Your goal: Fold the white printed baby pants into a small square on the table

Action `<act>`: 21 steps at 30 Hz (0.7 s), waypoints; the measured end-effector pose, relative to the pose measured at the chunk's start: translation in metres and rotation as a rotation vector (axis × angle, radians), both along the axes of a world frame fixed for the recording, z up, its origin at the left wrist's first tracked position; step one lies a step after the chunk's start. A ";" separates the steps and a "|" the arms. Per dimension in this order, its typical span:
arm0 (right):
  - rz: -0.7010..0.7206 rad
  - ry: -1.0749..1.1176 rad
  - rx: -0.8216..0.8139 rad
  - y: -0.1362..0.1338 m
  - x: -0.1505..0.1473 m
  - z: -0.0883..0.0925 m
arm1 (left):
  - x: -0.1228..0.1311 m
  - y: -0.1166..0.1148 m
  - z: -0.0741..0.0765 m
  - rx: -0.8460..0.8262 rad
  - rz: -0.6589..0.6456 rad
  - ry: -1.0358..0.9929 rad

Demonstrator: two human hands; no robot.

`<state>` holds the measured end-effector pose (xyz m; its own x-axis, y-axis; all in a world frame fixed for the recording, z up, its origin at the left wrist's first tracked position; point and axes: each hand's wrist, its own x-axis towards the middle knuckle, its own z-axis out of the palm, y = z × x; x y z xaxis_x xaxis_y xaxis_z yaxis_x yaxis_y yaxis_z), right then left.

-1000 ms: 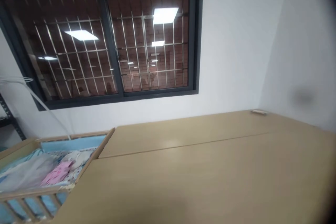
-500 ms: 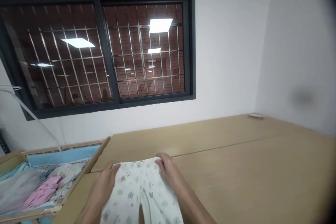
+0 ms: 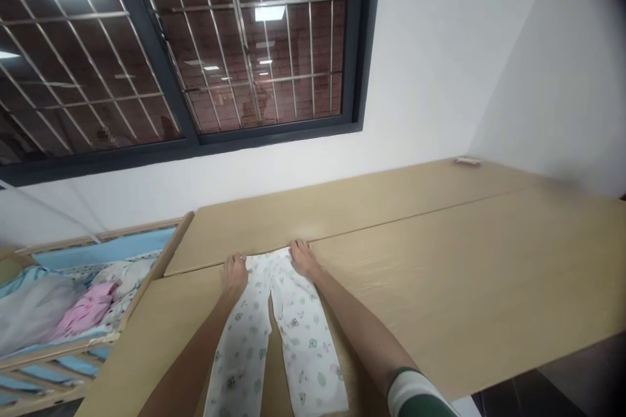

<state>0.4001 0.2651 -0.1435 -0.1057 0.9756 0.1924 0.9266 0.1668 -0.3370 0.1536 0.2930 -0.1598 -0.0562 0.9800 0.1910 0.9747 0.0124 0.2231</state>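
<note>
Two waistband corners of the printed trousers (image 3: 308, 345) sit in my nearly closed left hand (image 3: 235, 275) and right hand (image 3: 304, 259), backs up, forearms (image 3: 362, 329) flanking the legs.

My left hand (image 3: 235, 275) and right hand (image 3: 303, 259) hold patterned trousers (image 3: 295, 329); table (image 3: 415, 287) beneath both hands, cot (image 3: 169, 251) to their left.

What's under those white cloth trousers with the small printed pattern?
Under the white printed trousers is the light-brown tabletop, visible between the two trouser legs. The part directly beneath the cloth is covered, so anything lying there can't be seen.
</note>
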 end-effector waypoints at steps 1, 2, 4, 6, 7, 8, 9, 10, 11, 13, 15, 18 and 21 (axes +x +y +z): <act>-0.005 -0.017 0.004 0.004 0.001 -0.002 | 0.001 0.004 -0.002 0.007 0.004 0.017; -0.007 -0.032 0.010 0.008 0.003 -0.004 | 0.002 0.008 -0.004 0.013 0.008 0.031; -0.004 -0.060 0.021 0.017 0.006 -0.005 | 0.003 0.015 -0.007 0.026 0.017 0.052; 0.007 -0.084 0.031 0.026 0.009 -0.006 | 0.002 0.022 -0.008 0.037 0.025 0.065; 0.016 -0.095 0.035 0.031 0.011 -0.006 | 0.002 0.025 -0.009 0.042 0.030 0.069; 0.026 -0.106 0.039 0.037 0.012 -0.005 | 0.001 0.028 -0.010 0.046 0.033 0.072; 0.038 -0.116 0.042 0.042 0.014 -0.005 | 0.000 0.032 -0.010 0.048 0.036 0.072; 0.049 -0.125 0.044 0.047 0.015 -0.005 | -0.001 0.035 -0.010 0.047 0.041 0.070; 0.059 -0.134 0.046 0.052 0.015 -0.004 | -0.002 0.039 -0.010 0.044 0.047 0.065; 0.068 -0.150 0.047 0.060 0.016 -0.004 | -0.004 0.045 -0.011 0.033 0.070 0.051; 0.061 -0.162 0.046 0.064 0.016 -0.005 | -0.005 0.050 -0.012 0.019 0.100 0.033; 0.038 -0.174 0.043 0.066 0.015 -0.007 | -0.006 0.053 -0.015 -0.002 0.140 0.004; 0.023 -0.186 0.043 0.065 0.013 -0.010 | -0.009 0.054 -0.017 -0.020 0.162 -0.030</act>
